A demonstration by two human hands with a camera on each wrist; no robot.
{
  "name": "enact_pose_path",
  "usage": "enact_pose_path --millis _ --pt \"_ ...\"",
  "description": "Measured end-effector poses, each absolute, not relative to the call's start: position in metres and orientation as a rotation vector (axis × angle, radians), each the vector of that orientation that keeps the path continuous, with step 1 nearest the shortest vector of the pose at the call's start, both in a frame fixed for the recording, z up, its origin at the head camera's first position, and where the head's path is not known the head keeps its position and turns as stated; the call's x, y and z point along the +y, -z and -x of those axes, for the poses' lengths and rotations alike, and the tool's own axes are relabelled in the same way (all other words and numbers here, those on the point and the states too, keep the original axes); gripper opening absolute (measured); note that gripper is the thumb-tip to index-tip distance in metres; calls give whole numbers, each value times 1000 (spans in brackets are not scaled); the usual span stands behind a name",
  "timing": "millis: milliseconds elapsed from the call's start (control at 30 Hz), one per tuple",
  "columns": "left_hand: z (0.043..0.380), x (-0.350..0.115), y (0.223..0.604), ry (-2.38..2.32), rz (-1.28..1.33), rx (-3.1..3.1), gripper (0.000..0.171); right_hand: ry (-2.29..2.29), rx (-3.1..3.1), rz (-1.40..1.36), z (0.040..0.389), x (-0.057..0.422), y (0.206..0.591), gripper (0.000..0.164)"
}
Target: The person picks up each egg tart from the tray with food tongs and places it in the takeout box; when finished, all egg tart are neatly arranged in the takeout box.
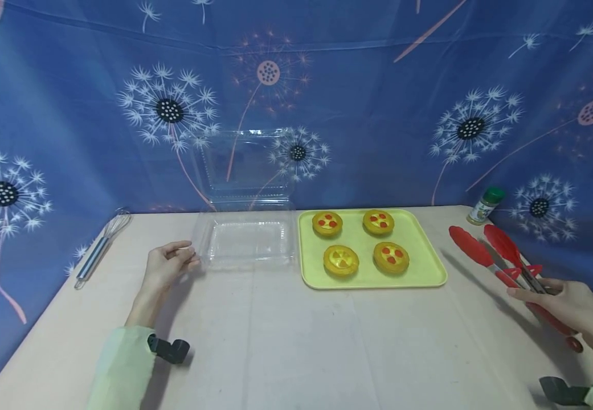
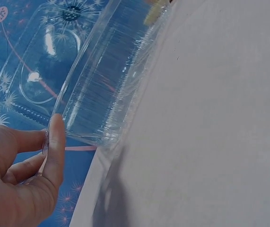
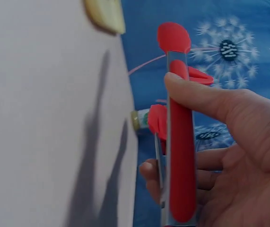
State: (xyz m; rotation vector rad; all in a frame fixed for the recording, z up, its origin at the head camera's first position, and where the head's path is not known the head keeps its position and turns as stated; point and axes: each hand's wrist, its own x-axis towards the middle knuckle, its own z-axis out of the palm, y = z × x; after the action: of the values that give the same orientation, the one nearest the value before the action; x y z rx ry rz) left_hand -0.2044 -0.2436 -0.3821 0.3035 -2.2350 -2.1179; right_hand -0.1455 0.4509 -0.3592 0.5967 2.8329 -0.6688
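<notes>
Left hand (image 1: 166, 266) apparently against container (image 1: 249, 240)

Over on my far left, there's the whisk (image 1: 93, 259), lying aslant along the table's edge, wire loops at the far corner, blue-and-silver handle running back toward me, a little hanging loop at its near end. Swing across to the far right and I've got a small jar (image 1: 481, 212), standing near the back corner, green cap on top, its label too small for me to read. Beneath them both runs the pale tabletop (image 1: 286, 341), faint creases showing. And behind everything, what a backdrop (image 1: 358, 102)! Blue cloth, white dandelion heads with dark, speckled centres, pink stems, loose seeds drifting along the top, one long fold crossing above.
</notes>
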Motion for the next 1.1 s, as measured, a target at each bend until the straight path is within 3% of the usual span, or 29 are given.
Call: enact_pose_path --millis 167,400,667,900,1100 --pt "204 -244 381 2118 -308 -2251 46 769 2910 -478 145 443 349 101" --pt "202 -243 380 2128 -322 -2262 47 847 2926 -416 150 408 333 104" --pt "201 -241 381 2135 -330 -2235 47 723 3020 -242 163 380 318 101" --pt "199 -240 380 2146 -345 -2213 46 680 3087 -59 179 354 318 61" --pt "199 -240 380 2151 -358 -2203 46 706 3082 39 191 332 321 53"
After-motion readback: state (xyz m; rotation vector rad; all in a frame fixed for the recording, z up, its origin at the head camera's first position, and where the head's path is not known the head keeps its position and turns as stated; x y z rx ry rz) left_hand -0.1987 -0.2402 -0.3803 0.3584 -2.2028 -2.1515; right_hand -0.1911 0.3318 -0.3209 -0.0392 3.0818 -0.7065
